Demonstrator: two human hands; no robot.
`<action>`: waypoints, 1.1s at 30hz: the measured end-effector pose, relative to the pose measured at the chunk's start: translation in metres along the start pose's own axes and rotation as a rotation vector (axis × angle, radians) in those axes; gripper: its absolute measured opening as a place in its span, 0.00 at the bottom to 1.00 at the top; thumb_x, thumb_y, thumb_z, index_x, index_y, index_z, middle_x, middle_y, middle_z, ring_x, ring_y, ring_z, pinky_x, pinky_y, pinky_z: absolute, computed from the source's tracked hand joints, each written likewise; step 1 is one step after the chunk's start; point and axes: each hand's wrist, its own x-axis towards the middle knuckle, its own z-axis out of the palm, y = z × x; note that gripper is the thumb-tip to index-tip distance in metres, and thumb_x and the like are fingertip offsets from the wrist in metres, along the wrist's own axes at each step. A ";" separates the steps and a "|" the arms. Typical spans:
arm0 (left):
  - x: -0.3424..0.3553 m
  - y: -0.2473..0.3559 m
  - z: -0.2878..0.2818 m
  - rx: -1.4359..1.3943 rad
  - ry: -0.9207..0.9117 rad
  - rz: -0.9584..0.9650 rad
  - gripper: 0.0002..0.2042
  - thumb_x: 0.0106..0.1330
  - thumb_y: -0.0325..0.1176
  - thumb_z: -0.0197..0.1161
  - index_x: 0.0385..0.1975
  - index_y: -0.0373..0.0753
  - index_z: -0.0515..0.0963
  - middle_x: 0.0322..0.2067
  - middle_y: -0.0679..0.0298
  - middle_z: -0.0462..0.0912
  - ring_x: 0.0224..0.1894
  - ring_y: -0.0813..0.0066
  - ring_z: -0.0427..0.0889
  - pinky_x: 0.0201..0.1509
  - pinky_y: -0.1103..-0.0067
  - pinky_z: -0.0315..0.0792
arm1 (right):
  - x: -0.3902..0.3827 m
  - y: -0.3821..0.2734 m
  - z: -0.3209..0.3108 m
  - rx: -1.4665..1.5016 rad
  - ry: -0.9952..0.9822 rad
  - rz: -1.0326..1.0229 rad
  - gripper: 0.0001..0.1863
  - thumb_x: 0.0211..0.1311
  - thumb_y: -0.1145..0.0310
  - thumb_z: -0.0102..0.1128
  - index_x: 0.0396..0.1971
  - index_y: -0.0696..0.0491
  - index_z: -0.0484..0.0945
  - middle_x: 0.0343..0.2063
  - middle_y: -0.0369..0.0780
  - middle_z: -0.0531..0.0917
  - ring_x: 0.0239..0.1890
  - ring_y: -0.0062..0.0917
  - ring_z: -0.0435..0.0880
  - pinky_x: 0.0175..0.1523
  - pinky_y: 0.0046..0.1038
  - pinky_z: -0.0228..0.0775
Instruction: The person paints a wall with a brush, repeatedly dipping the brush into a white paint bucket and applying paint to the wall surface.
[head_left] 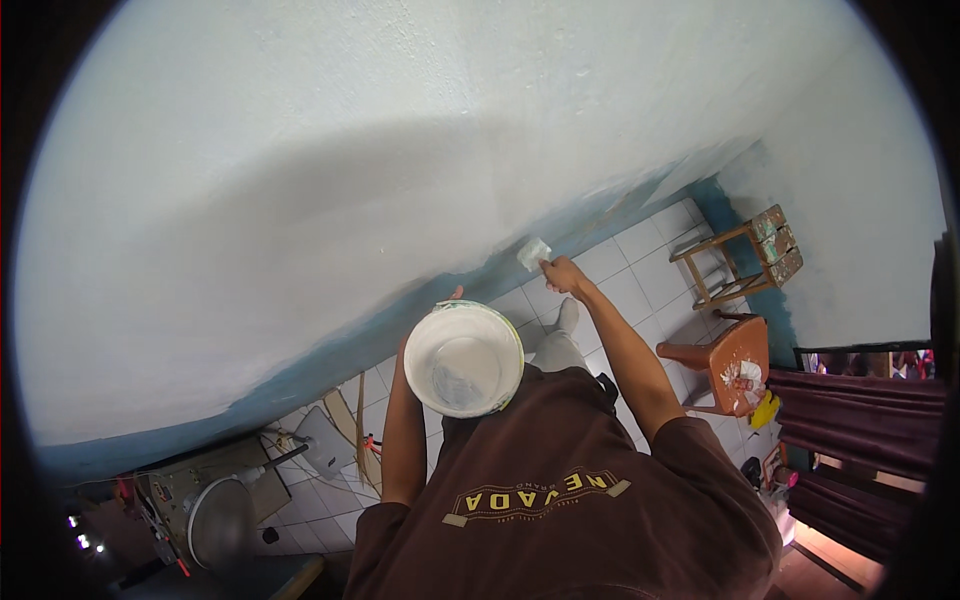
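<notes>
Wall, left to right: a pale wall (pixel 250 270) above a ragged teal band (pixel 310 375), which slants up toward the right along the white floor tiles (pixel 635 285).
Lower left corner: a round, grey, fan-like object (pixel 222 525) beside a brown board (pixel 265 488); a dark pole runs from it toward a flat grey base (pixel 325 442).
Left hand (pixel 457 293): holding up the white bucket (pixel 464 362), mostly hidden behind it; only fingertips show past the far rim (from my spot I cannot tell how the other fingers bend).
White bucket: in front of the person's chest, mouth upward, pale smears inside, greenish marks on the rim.
Garment: a brown T-shirt (pixel 570 430), printed in yellow across the front.
Pale tool: a flat, whitish tool (pixel 533 254), held out beyond the bucket at the teal band; whether it touches the wall I cannot tell.
Right hand (pixel 563 276): fingers curled narrow around the near end of the tool, arm outstretched.
Below it: a foot (pixel 568 314) on the tiles.
Right side: a paint-spotted wooden stool (pixel 765 245), an orange plastic seat (pixel 725 365) with white spatters, a yellow cloth (pixel 765 410), then a dark red curtain (pixel 860 420).
</notes>
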 end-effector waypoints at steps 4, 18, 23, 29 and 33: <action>-0.007 -0.006 0.014 0.084 0.102 0.129 0.22 0.70 0.54 0.65 0.23 0.42 0.84 0.21 0.64 0.85 0.19 0.75 0.82 0.29 0.74 0.81 | -0.033 -0.073 -0.025 0.126 0.070 -0.167 0.29 0.74 0.48 0.53 0.19 0.57 0.76 0.12 0.35 0.72 0.14 0.19 0.69 0.21 0.25 0.61; 0.003 -0.007 0.004 0.056 0.078 0.052 0.21 0.71 0.52 0.64 0.25 0.41 0.84 0.22 0.64 0.86 0.22 0.74 0.84 0.32 0.73 0.82 | -0.104 -0.092 -0.013 -0.080 0.843 -0.868 0.14 0.78 0.66 0.47 0.36 0.59 0.76 0.15 0.43 0.75 0.16 0.32 0.77 0.25 0.34 0.66; 0.002 -0.006 -0.007 0.001 0.051 0.159 0.20 0.73 0.50 0.62 0.28 0.39 0.85 0.23 0.63 0.86 0.23 0.74 0.85 0.32 0.73 0.83 | -0.054 -0.072 0.015 -0.397 0.687 -0.684 0.11 0.76 0.67 0.49 0.37 0.62 0.72 0.18 0.51 0.79 0.21 0.54 0.79 0.28 0.49 0.69; -0.018 -0.004 0.026 0.052 0.064 0.144 0.20 0.73 0.50 0.61 0.28 0.40 0.85 0.23 0.63 0.87 0.22 0.73 0.85 0.31 0.73 0.83 | -0.049 -0.059 0.027 -0.454 0.727 -0.668 0.13 0.75 0.66 0.50 0.40 0.63 0.68 0.18 0.53 0.79 0.20 0.53 0.79 0.27 0.49 0.71; -0.011 -0.003 0.013 0.018 0.106 0.138 0.21 0.72 0.51 0.62 0.26 0.41 0.85 0.22 0.63 0.86 0.21 0.73 0.85 0.29 0.74 0.82 | -0.046 -0.072 0.024 -0.429 0.660 -0.592 0.13 0.76 0.66 0.49 0.43 0.63 0.67 0.18 0.53 0.79 0.21 0.54 0.79 0.28 0.50 0.71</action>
